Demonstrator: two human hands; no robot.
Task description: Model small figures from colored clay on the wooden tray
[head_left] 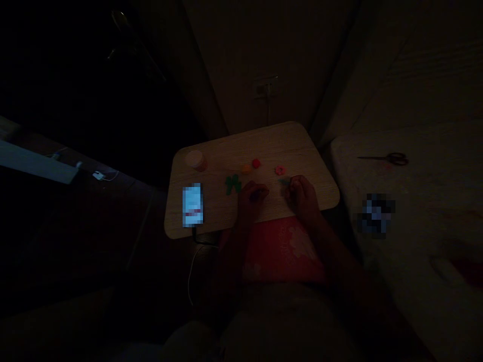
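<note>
The scene is very dark. My left hand (252,197) rests over the front of a small wooden table (222,213), its fingers curled; whatever is in them is lost in shadow. To its right, my right hand (304,195) is closed in a pinch, and its contents cannot be made out. A dull blue-green piece (284,181) shows just beside those fingertips. Green branching shapes (233,184) lie left of my left hand. Beyond the hands are an orange-yellow lump (246,169), a red ball (256,163) and a pink flower-shaped ring (279,170).
A lidded tub (195,160) stands at the table's back left, with a lit phone (192,205) nearer its left edge. Scissors (392,159) and a blurred-out item (376,215) lie on the pale surface at right. A cable (189,274) hangs below the table.
</note>
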